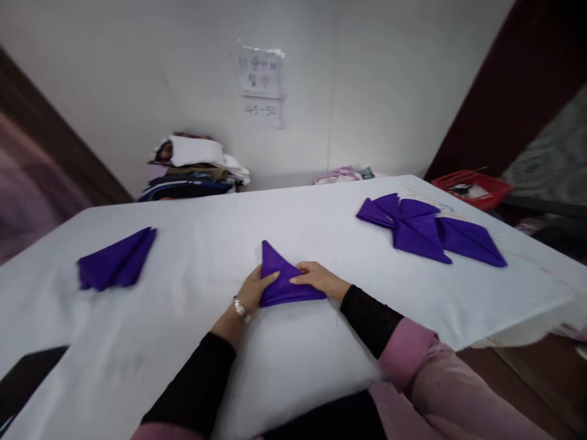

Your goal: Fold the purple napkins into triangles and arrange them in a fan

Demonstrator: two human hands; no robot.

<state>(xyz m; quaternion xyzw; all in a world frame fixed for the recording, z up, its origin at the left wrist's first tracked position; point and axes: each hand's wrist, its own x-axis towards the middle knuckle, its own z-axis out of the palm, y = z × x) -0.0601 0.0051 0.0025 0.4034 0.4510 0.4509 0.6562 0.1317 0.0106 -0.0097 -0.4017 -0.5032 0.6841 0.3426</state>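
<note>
two hands pinch a purple cloth point(285, 291), left hand point(252, 289) at its side, right hand point(321, 281) at its slanted edge; thumbs press on top, gaps narrow, other fingers mostly hidden; that grip likely keeps the folds from springing open; the cloth is mid-tabletop point(206, 244), before the body; one folded piece point(118, 261) lies well left, a cluster point(418, 231) right, probably leaving working room between
</note>
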